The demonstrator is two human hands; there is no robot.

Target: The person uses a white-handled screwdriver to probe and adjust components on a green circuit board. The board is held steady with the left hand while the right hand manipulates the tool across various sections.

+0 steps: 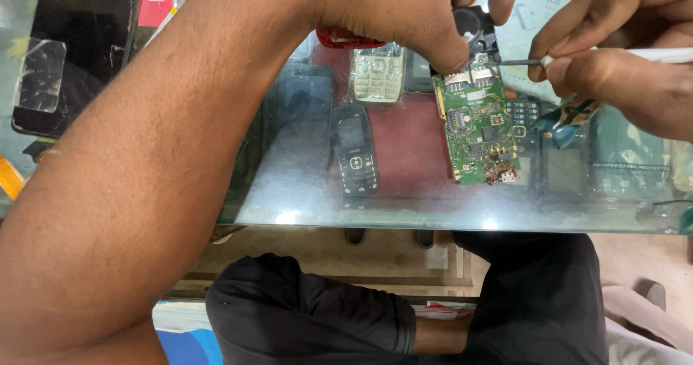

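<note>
Flat green circuit board (478,124), glossy glass counter (303,192)

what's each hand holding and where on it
Left hand pinches the green circuit board at its top edge; right hand holds a thin screwdriver by its white handle.

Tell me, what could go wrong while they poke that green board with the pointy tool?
The thin tool in the right hand touches the top of the green circuit board, where tiny parts sit close together. A slip might scratch or knock one loose. The left hand pins only the board's top end, so the rest could swivel on the smooth glass counter. The board also lies near the counter's front edge, so a hard push might slide it off.
</note>
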